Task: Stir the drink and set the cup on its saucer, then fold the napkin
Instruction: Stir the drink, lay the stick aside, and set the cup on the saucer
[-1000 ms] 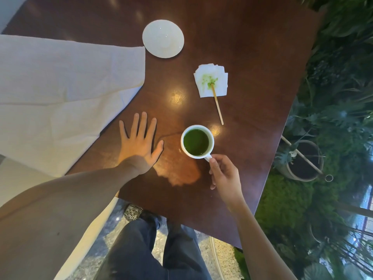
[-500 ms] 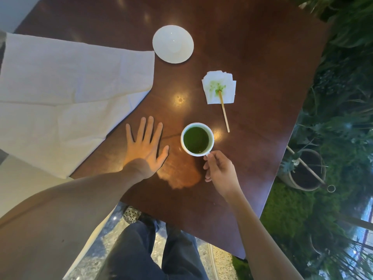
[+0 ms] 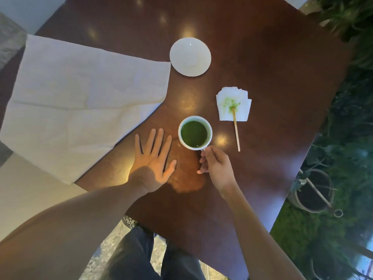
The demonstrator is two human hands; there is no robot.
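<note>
Dark polished wood makes up the table [image 3: 272, 81], with potted greenery [image 3: 311, 190] past its right edge and pale floor on the left. My left hand [image 3: 153, 160] lies flat, fingers spread, on the wood beside the unfolded napkin [image 3: 80, 102]. My right hand [image 3: 216, 168] pinches the handle of the cup [image 3: 194, 132] of green drink, well short of the saucer [image 3: 190, 57]. The stirrer [image 3: 235, 129] rests on a stained tissue [image 3: 234, 104].
</note>
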